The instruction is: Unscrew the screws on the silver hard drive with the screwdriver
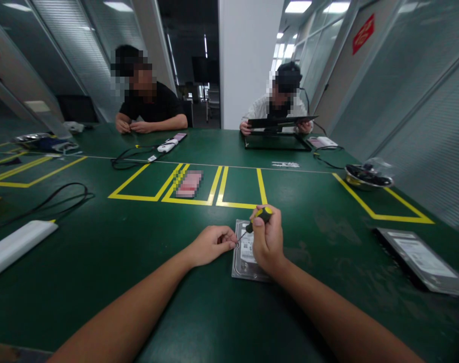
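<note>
A silver hard drive [243,262] lies flat on the green table [138,262], just in front of me. My right hand [267,242] grips a screwdriver with a black and yellow handle [260,216]; its thin shaft slants down to the drive's left edge. My left hand [212,244] rests on the table beside that edge, fingers pinched together at the screwdriver's tip. What the fingertips pinch is too small to see.
A second hard drive [423,259] lies to the right, a white bar [15,246] to the left with black cables [59,197]. Yellow tape boxes [199,187] mark the middle, and a bowl of parts [368,175] sits far right. Two people sit at the far side.
</note>
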`<action>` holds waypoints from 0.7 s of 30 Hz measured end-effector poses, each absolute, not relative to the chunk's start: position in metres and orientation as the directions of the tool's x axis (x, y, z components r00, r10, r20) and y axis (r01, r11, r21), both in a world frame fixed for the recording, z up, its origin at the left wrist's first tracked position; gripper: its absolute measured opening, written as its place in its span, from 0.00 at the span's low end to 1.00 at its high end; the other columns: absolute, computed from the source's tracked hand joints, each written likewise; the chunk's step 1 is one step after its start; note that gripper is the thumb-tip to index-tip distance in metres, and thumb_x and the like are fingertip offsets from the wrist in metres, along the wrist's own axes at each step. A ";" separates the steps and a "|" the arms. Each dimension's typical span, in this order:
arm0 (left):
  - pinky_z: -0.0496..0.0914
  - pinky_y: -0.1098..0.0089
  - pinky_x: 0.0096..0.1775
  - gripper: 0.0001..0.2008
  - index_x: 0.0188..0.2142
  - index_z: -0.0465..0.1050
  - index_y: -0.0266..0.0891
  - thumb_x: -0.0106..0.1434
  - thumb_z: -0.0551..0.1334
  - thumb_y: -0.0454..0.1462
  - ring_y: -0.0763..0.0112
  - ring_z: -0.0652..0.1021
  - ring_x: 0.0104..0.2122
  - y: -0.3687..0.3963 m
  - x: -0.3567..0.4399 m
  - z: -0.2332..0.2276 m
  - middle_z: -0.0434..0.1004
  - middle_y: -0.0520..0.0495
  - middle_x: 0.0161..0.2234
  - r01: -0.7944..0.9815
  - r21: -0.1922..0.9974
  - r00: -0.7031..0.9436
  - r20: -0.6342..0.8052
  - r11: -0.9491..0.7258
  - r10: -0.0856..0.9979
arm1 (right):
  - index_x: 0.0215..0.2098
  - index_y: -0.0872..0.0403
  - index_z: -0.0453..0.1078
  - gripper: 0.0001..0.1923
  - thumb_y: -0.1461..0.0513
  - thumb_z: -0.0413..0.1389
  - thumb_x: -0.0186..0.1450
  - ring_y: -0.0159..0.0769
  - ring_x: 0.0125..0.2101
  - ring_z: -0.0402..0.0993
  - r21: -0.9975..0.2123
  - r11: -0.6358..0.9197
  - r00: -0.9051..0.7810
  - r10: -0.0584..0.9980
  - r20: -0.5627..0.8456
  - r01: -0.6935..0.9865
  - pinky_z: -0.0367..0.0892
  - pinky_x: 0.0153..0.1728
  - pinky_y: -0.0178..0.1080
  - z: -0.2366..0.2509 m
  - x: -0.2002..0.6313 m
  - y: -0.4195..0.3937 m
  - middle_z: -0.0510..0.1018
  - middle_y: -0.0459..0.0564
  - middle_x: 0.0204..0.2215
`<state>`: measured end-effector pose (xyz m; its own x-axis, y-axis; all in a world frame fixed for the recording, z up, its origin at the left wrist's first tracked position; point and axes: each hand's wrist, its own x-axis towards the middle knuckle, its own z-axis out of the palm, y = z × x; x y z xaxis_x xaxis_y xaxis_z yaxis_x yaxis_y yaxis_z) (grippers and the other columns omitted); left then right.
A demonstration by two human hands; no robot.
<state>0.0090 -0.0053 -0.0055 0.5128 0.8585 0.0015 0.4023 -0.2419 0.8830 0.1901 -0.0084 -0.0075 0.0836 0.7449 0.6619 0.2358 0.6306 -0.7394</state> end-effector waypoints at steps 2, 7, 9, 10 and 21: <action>0.60 0.74 0.29 0.06 0.35 0.74 0.34 0.61 0.63 0.36 0.74 0.67 0.26 -0.005 0.009 -0.006 0.69 0.53 0.26 0.402 0.885 0.513 -0.004 -0.236 0.858 | 0.51 0.53 0.59 0.13 0.56 0.47 0.72 0.33 0.33 0.67 -0.741 0.630 0.083 0.747 0.660 0.233 0.65 0.36 0.39 -0.008 0.190 -0.008 0.69 0.49 0.35; 0.60 0.74 0.28 0.07 0.35 0.75 0.34 0.62 0.62 0.37 0.73 0.67 0.26 -0.005 0.009 -0.005 0.69 0.53 0.25 0.405 0.886 0.510 -0.013 -0.226 0.860 | 0.51 0.53 0.59 0.12 0.56 0.48 0.72 0.33 0.33 0.68 -0.741 0.631 0.083 0.746 0.661 0.231 0.66 0.36 0.39 -0.007 0.191 -0.008 0.69 0.48 0.35; 0.59 0.74 0.28 0.07 0.36 0.75 0.34 0.62 0.63 0.37 0.73 0.67 0.26 -0.005 0.009 -0.005 0.69 0.53 0.25 0.409 0.883 0.510 -0.012 -0.230 0.860 | 0.50 0.53 0.59 0.12 0.56 0.48 0.72 0.33 0.33 0.68 -0.741 0.630 0.081 0.747 0.660 0.233 0.66 0.37 0.39 -0.007 0.191 -0.008 0.70 0.48 0.35; 0.59 0.74 0.28 0.07 0.36 0.75 0.34 0.62 0.63 0.37 0.74 0.67 0.26 -0.005 0.009 -0.005 0.69 0.53 0.25 0.407 0.884 0.510 -0.011 -0.231 0.860 | 0.50 0.53 0.59 0.12 0.56 0.48 0.72 0.33 0.33 0.68 -0.741 0.630 0.080 0.747 0.660 0.234 0.66 0.37 0.39 -0.006 0.191 -0.008 0.70 0.48 0.35; 0.59 0.74 0.29 0.07 0.34 0.73 0.34 0.62 0.62 0.38 0.74 0.67 0.26 -0.004 0.008 -0.005 0.68 0.53 0.25 0.388 0.891 0.536 -0.009 -0.236 0.844 | 0.52 0.53 0.62 0.13 0.58 0.50 0.70 0.35 0.35 0.72 -0.708 0.644 -0.025 0.744 0.667 0.289 0.68 0.37 0.39 0.004 0.196 -0.009 0.74 0.50 0.38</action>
<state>0.0081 -0.0041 -0.0050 0.5356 0.8444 -0.0090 0.3875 -0.2363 0.8911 0.1965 -0.0089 0.0037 -0.0245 0.7444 0.6673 0.2886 0.6444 -0.7082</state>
